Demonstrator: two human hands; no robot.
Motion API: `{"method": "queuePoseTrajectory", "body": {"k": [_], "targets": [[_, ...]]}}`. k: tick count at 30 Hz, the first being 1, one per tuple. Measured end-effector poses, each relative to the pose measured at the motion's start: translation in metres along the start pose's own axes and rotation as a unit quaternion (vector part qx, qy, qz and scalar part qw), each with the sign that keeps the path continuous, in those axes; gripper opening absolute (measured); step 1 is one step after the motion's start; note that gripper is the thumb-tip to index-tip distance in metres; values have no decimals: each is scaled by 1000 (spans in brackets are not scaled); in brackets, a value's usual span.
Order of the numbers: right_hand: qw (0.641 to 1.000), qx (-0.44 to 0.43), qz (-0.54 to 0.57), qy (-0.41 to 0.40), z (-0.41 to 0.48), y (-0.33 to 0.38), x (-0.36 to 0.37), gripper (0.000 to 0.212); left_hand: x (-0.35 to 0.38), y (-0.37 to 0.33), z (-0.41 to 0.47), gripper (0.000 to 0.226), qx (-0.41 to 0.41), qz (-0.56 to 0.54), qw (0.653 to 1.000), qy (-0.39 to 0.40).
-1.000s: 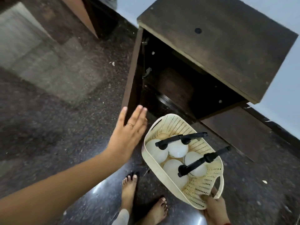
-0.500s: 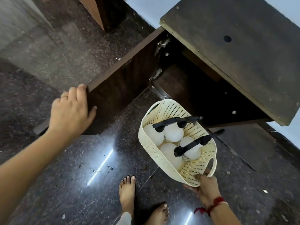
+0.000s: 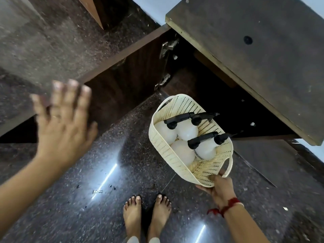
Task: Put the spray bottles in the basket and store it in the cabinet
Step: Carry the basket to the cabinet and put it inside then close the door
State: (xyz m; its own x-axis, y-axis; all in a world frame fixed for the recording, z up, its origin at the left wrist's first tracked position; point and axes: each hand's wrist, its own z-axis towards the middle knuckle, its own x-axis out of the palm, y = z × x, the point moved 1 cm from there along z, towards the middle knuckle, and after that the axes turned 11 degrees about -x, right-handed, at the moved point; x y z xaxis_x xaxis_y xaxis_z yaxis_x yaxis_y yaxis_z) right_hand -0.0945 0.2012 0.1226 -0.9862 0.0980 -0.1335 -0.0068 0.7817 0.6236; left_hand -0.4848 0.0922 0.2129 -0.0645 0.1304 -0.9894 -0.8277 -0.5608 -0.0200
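Note:
A cream perforated basket [image 3: 164,146] hangs tilted above the floor, in front of the dark wooden cabinet [image 3: 254,55]. Inside it lie several white spray bottles [image 3: 184,131] with black trigger heads. My right hand [image 3: 220,187] grips the basket's near rim from below. The cabinet's door [image 3: 126,71] stands swung wide to the left, showing a dark interior. My left hand [image 3: 64,123] is blurred, fingers spread, just in front of the door's outer end and apart from it.
Dark speckled stone floor [image 3: 105,199] with glare streaks and small debris lies below. My bare feet [image 3: 147,214] stand near the bottom middle. A second cabinet door [image 3: 273,160] lies open low on the right. A brown furniture leg [image 3: 91,11] stands at the top.
My left hand swung the door open wide, then let go and spread its fingers. The basket has stayed in my right hand before the opening.

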Motion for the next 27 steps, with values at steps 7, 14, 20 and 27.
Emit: {"method": "queuePoseTrajectory", "body": {"k": [7,14,20,27], "targets": [[1000,-3,-20,15,46,22,7,29,81,-135,-15,112,-9,-234,939,250],[998,-47,-36,37,116,48,24,35,157,-173,73,98,69,-199,937,280],[992,-95,-61,50,174,62,41,30,197,-184,104,60,59,-256,933,245],[992,-100,-72,37,226,62,53,35,235,-190,123,36,85,-230,941,232]]}}
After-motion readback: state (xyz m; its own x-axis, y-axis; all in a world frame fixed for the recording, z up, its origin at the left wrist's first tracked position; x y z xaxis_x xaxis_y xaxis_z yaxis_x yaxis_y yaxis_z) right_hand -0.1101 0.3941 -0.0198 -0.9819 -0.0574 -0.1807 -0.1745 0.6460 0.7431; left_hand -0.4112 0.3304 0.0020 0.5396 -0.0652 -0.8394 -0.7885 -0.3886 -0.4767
